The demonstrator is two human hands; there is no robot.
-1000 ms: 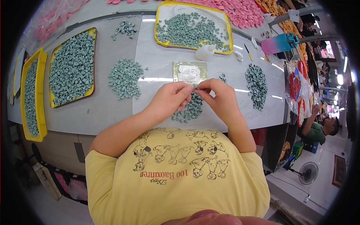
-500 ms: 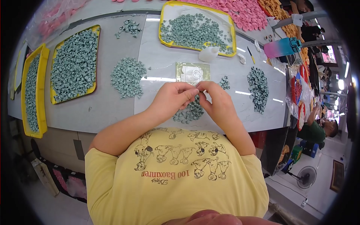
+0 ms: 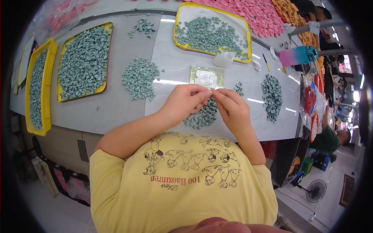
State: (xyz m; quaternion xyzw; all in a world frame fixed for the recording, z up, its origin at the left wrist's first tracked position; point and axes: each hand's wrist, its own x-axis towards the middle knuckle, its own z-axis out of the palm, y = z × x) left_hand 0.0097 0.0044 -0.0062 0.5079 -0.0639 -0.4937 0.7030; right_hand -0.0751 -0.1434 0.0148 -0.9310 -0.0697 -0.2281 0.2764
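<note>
My left hand [image 3: 187, 101] and my right hand [image 3: 234, 108] meet at their fingertips above the table, each closed in a pinch. Whatever sits between the fingers is too small to make out. Just under them lies a pile of small grey-green pieces [image 3: 203, 119], partly covered by my hands. Beyond the fingertips is a square greenish pad [image 3: 220, 72] with a white, clear-looking dish [image 3: 206, 79] on it. A white squeeze bottle [image 3: 224, 59] lies on its side behind the pad. A smaller cluster of green pieces [image 3: 238, 89] is beside my right hand.
Yellow trays of green pieces stand at the far left [image 3: 48, 87], left [image 3: 110, 58] and back [image 3: 185, 47]. Loose piles lie left [image 3: 140, 79] and right [image 3: 271, 98]. A yellow-handled knife [image 3: 266, 61] and a pink-blue bottle [image 3: 297, 56] are at the right. Pink pieces [image 3: 256, 17] heap behind.
The whole scene has shifted slightly right in the picture. My right hand's fingers have straightened toward the left fingertips; the hands stay together over the same pile.
</note>
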